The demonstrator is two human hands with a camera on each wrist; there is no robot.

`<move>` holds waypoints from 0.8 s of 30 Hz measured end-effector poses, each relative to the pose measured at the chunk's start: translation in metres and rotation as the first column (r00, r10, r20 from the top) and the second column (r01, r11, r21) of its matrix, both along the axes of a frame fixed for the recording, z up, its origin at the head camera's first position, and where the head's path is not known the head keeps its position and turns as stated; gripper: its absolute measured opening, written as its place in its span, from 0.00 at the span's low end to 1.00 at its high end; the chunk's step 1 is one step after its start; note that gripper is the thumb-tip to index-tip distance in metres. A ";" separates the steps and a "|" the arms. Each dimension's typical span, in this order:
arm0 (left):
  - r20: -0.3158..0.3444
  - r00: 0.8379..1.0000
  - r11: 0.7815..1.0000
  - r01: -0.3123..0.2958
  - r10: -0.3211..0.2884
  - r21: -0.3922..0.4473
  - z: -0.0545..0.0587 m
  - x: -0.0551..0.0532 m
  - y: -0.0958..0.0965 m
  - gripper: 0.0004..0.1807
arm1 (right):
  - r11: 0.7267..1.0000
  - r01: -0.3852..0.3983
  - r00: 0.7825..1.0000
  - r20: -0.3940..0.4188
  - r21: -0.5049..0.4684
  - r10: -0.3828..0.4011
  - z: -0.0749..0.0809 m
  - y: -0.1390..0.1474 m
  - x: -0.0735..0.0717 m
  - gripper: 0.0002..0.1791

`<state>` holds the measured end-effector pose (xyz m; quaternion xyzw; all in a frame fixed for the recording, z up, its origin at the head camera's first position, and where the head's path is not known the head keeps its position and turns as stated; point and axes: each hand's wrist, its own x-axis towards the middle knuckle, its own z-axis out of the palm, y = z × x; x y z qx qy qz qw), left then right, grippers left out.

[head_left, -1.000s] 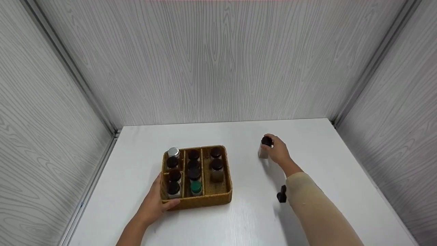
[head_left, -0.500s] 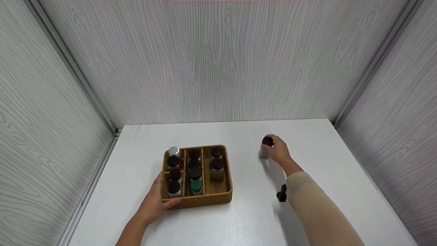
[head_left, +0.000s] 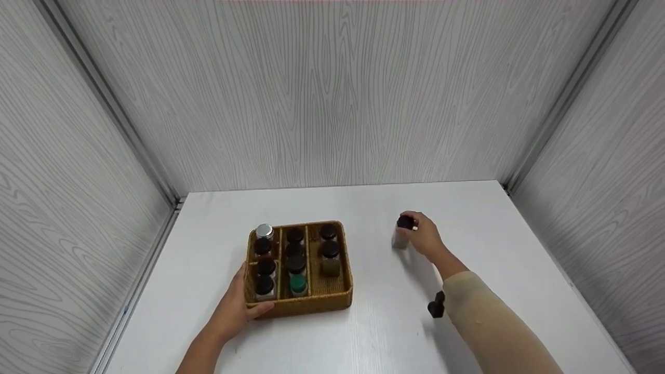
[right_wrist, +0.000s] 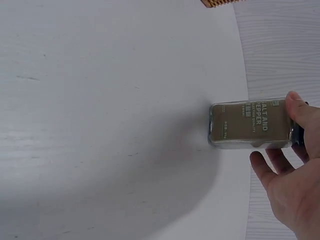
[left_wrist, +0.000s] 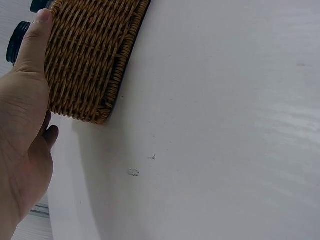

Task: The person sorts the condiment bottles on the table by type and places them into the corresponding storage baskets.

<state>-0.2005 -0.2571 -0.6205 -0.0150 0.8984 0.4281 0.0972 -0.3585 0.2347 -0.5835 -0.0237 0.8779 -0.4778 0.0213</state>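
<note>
At the upper right of the table in the head view, my right hand [head_left: 425, 236] grips a spice jar [head_left: 399, 240] near its dark cap. In the right wrist view this clear glass jar [right_wrist: 252, 122] holds brown powder and reads "salt and pepper". A divided wicker basket [head_left: 326, 302] stands left of centre. My left hand [head_left: 240, 304] holds its near left corner, thumb along the front wall and fingers around the left side, partly hidden. Several capped jars stand in the basket's compartments, including one with a green cap [head_left: 298, 283] and one with a silver cap [head_left: 264, 231].
The right compartment holds two dark-capped jars at its far and middle part, with bare wicker [head_left: 328, 286] in front. A small black device [head_left: 437, 305] sits beside the right sleeve. Grey wood-grain panels [head_left: 332, 104] close in the white table [head_left: 384, 332] at back and sides.
My right hand and the jar in it have come slightly nearer to me. The left hand and the basket have kept their places.
</note>
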 end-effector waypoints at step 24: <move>0.017 1.000 1.000 -0.002 0.002 -0.012 -0.001 0.000 0.000 0.81 | 0.999 -0.039 0.999 0.005 -0.022 0.040 0.024 0.005 0.024 0.31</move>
